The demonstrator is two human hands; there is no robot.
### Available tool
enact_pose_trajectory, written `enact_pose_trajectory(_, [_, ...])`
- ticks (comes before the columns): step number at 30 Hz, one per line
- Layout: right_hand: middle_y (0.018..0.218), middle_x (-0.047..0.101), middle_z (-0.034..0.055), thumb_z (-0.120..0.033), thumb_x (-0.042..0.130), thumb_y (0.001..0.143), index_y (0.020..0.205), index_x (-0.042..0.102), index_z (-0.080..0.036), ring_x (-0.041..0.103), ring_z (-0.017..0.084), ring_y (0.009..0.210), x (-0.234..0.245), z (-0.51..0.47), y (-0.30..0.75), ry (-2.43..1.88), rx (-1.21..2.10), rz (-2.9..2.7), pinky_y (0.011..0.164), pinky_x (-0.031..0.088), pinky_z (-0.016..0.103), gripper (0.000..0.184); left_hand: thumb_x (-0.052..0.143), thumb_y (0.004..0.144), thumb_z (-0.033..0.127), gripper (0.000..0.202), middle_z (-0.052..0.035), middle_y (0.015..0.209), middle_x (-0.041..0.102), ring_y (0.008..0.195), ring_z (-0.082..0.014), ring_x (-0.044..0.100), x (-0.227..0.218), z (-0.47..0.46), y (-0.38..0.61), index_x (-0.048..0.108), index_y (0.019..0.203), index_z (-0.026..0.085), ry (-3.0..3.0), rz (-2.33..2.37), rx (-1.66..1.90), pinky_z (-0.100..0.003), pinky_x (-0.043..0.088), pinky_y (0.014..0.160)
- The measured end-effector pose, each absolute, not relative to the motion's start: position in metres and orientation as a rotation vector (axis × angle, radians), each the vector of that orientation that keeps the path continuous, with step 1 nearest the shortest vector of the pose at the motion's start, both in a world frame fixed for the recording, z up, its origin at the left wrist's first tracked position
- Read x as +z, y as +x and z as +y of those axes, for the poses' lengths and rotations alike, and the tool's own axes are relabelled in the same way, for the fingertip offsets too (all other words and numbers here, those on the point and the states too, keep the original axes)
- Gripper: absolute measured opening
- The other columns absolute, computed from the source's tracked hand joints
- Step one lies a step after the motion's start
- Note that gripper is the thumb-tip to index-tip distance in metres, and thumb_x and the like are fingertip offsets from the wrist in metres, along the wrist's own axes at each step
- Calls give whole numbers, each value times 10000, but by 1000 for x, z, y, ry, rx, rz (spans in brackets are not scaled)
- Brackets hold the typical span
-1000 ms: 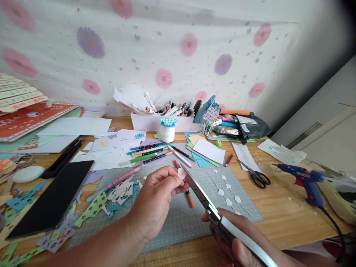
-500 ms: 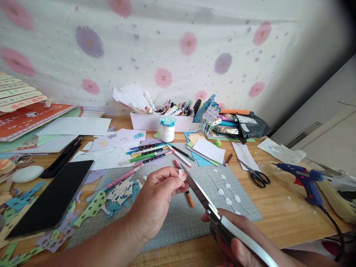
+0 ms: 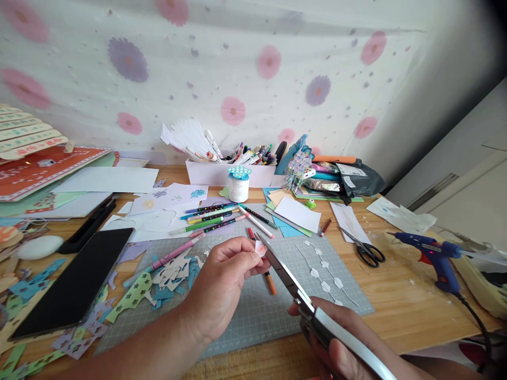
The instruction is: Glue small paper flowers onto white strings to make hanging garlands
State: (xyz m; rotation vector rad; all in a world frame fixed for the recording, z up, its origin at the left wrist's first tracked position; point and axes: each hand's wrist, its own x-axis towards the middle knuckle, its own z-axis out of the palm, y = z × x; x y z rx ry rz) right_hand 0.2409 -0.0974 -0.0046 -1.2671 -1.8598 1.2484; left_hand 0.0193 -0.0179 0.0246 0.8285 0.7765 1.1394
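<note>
Between the thumb and fingers of my left hand (image 3: 229, 285) is a small white piece of paper (image 3: 260, 248) with a pinkish-orange mark on it. My right hand (image 3: 336, 338) grips a large pair of metal scissors (image 3: 291, 282), partly hidden by my fingers. The blades point up and left, with their tips at the paper's right edge. Behind the hands, an orange-ended marker (image 3: 271, 284) lies on the grey cutting mat (image 3: 253, 322). White flower strings (image 3: 325, 269) rest on the mat to the right.
Paper scraps (image 3: 174, 274) and a black tablet-like device (image 3: 75, 285) lie at left. Several markers (image 3: 214, 219) and a white thread spool (image 3: 238, 187) are further back. Black-handled scissors (image 3: 368, 253) and a blue glue gun (image 3: 435, 256) with a cord occupy the right side.
Almost nothing differs. The scissor blades look slightly further apart at the paper; both hands stay in nearly the same place.
</note>
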Motion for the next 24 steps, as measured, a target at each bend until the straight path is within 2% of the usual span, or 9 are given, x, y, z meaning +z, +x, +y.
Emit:
enact_pose_trajectory(7, [964, 671, 157, -526, 415, 922, 1330, 504, -124, 653, 224, 884, 4, -96, 246, -1313, 1242, -1975, 837, 543, 386, 580, 645, 735, 159, 153, -6, 681, 620, 699, -140, 596, 24, -12, 17, 625, 583, 159, 828, 802, 1189, -284, 499, 714])
enact_pose_trajectory(13, [1096, 668, 160, -492, 486, 899, 1272, 580, -133, 635, 267, 1019, 19, -92, 246, -1304, 1193, -1978, 901, 520, 392, 527, 656, 733, 178, 155, -5, 683, 610, 708, -140, 594, 27, -12, 14, 631, 581, 159, 886, 835, 1180, -280, 509, 716])
enact_pose_trajectory(24, [1186, 646, 164, -510, 490, 889, 1273, 586, -141, 597, 294, 1119, 20, -92, 249, -1291, 1222, -1970, 938, 499, 407, 541, 657, 725, 198, 172, -3, 676, 598, 671, -130, 580, 29, -7, 9, 615, 563, 161, 1040, 899, 1129, -263, 483, 673])
